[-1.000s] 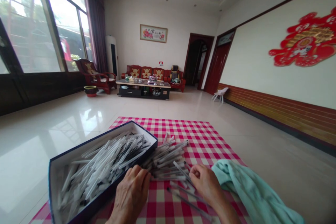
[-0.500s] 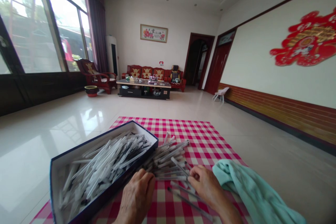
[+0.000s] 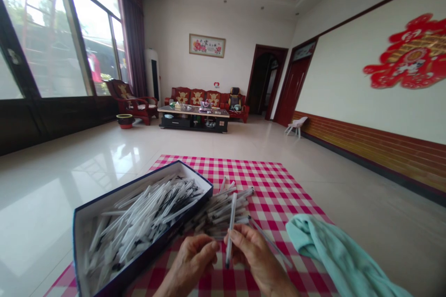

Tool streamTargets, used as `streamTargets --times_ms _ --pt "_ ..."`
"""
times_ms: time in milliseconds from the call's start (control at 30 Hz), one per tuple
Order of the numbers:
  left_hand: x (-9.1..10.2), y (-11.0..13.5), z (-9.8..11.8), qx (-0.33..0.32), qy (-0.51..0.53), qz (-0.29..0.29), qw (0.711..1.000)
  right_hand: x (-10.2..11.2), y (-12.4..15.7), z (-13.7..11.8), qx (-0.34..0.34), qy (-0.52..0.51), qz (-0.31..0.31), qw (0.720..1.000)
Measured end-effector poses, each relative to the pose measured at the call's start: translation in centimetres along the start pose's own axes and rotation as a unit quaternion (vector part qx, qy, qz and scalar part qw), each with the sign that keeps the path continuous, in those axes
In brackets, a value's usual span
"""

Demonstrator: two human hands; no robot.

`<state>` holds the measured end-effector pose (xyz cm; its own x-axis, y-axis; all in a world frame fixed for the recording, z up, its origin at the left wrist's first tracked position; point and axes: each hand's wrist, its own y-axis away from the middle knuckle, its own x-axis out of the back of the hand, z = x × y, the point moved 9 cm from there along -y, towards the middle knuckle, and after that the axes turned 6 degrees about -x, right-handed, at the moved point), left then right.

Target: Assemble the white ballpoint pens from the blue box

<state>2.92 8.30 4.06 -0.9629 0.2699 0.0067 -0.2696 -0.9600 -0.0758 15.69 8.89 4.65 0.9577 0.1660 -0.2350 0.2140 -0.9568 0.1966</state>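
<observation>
My right hand [image 3: 252, 255] is shut on a clear plastic pen [image 3: 230, 229], which stands almost upright between thumb and fingers. My left hand [image 3: 190, 260] is curled just beside that pen, and I cannot see it holding anything. A loose pile of similar pens [image 3: 223, 209] lies beyond my hands on the pink-and-white checked cloth [image 3: 289, 199]. One thin pen [image 3: 272, 243] slants out past my right hand. To the left stands a dark blue-rimmed box [image 3: 146, 236], packed with many more pens. A teal towel [image 3: 334, 255] lies to the right.
A glossy tiled floor surrounds the cloth. Far off stand a low coffee table [image 3: 193, 118] with assorted items, a red wooden sofa [image 3: 205, 97], and an armchair [image 3: 130, 106] beside tall windows. A small white stool [image 3: 296, 126] stands by the right wall.
My hands have risen from the pile and come together. My right hand now holds a pen upright. The view has shifted slightly.
</observation>
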Motion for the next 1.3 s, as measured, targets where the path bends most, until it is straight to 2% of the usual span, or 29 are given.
streamTargets --times_ms 100,167,333,500,567,733,900,1000,1133,1300 --pt "-0.8 0.0 -0.1 -0.010 -0.011 -0.044 0.999 0.5 -0.4 0.5 0.012 -0.039 0.041 0.998" --pt "-0.8 0.0 0.0 -0.022 -0.003 -0.050 0.999 0.8 -0.6 0.9 0.027 -0.067 0.070 0.995" --pt "0.5 0.0 0.5 -0.057 -0.048 0.013 0.997 0.5 -1.1 2.7 0.067 -0.176 0.096 0.977" --pt "1.8 0.1 0.7 -0.111 -0.138 0.074 0.981 -0.2 -1.7 4.5 0.085 -0.139 0.072 0.984" --pt "2.1 0.0 0.1 -0.114 -0.114 0.085 0.983 -0.5 -1.7 4.7 0.095 -0.108 0.055 0.988" --pt "2.3 -0.4 -1.9 -0.082 0.054 0.096 0.991 -0.8 -1.7 5.6 0.065 -0.117 0.038 0.990" --pt "2.0 -0.5 -3.1 -0.057 0.099 0.084 0.990 -1.1 -1.1 4.8 0.050 -0.119 0.054 0.990" --pt "2.3 -0.4 -3.5 -0.061 0.038 0.088 0.993 -1.3 -0.8 4.2 0.053 -0.105 0.059 0.991" --pt "2.6 -0.2 -2.9 -0.079 -0.088 0.107 0.987 -0.8 -0.8 4.4 0.052 -0.099 0.075 0.991" --pt "2.8 0.1 -2.3 -0.069 -0.154 0.132 0.977 -0.5 -1.1 5.3 0.049 -0.095 0.074 0.992"
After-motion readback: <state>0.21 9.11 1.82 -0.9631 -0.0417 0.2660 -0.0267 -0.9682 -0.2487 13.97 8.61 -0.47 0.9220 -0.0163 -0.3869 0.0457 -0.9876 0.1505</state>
